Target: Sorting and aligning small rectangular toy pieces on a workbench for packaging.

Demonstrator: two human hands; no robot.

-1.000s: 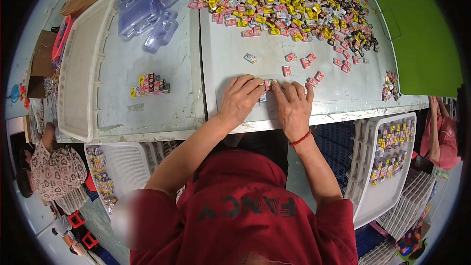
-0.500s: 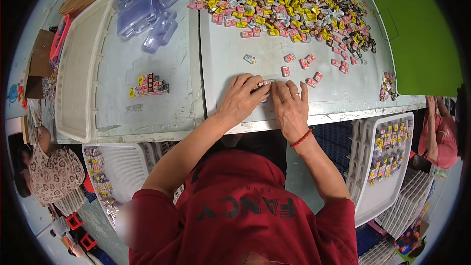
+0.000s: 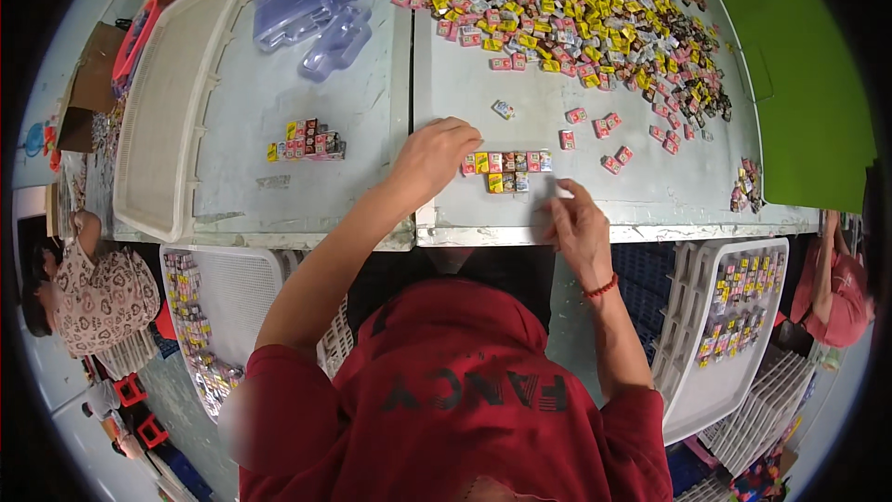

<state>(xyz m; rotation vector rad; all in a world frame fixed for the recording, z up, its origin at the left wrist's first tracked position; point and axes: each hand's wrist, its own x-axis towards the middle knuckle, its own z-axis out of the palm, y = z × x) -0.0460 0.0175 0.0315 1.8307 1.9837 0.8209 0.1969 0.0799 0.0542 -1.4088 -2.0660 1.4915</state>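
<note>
Pink, yellow, brown and white little boxes make up a neat row lying near the front edge of the grey table, straight ahead of the person in the dark red shirt. A shorter row sits right against its near side, about the middle. At the long row's left end is the left hand, its fingers bent and drawn together just beside the end box; from where I stand I cannot tell if anything is pinched there. The right hand is off the other end, toward the table's edge, half curled with the forefinger reaching out; it is a little blurred, and I cannot tell whether it holds something. A red bracelet circles that wrist.

Beyond the rows lie a pale box, tilted, and several loose pink boxes, with a great heap spread behind them. Over to the left, past the table's seam, stands a small block of boxes, near some clear plastic trays and a long white tray. Two other people are around, one in a patterned top, one in a red top.
</note>
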